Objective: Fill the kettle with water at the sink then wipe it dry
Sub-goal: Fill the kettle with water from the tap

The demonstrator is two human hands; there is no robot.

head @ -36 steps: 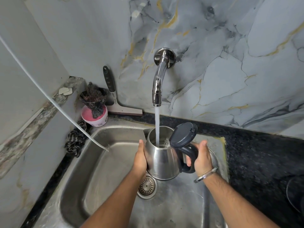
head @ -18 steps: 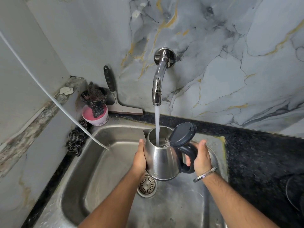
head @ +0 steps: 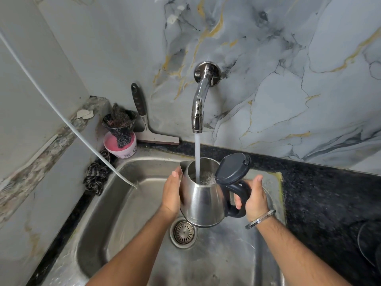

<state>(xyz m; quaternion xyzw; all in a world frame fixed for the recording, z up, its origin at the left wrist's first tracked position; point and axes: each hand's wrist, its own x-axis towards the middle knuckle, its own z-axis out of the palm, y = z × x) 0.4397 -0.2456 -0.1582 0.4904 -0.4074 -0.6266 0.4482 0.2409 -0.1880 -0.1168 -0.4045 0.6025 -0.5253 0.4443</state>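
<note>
You hold the steel kettle (head: pixel 203 200) in the centre of the frame, lifted above the sink (head: pixel 127 213) with its base over the drain strainer (head: pixel 184 232). Your left hand (head: pixel 171 193) lies flat against the kettle's left side, fingers closed together on the steel just below the spout. Your right hand (head: pixel 254 198) has its fingers wrapped around the black handle (head: pixel 239 200), gripping it, with a metal bangle (head: pixel 260 219) on that wrist. The dark lid (head: pixel 232 169) stands hinged open and tilted toward the right. A stream of water (head: pixel 197 157) falls from the chrome tap (head: pixel 200 104) on the marbled wall straight into the kettle's mouth, where it bubbles. At the left of the frame a white hose (head: pixel 61 118) slopes down into the sink. In the upper left corner of the surface sit a pink tub (head: pixel 120 146) with a scrubber (head: pixel 120 122) on top, a squeegee (head: pixel 148 124) leaning on the wall just beside it, and a checked cloth (head: pixel 97 176) on the sink's edge.
</note>
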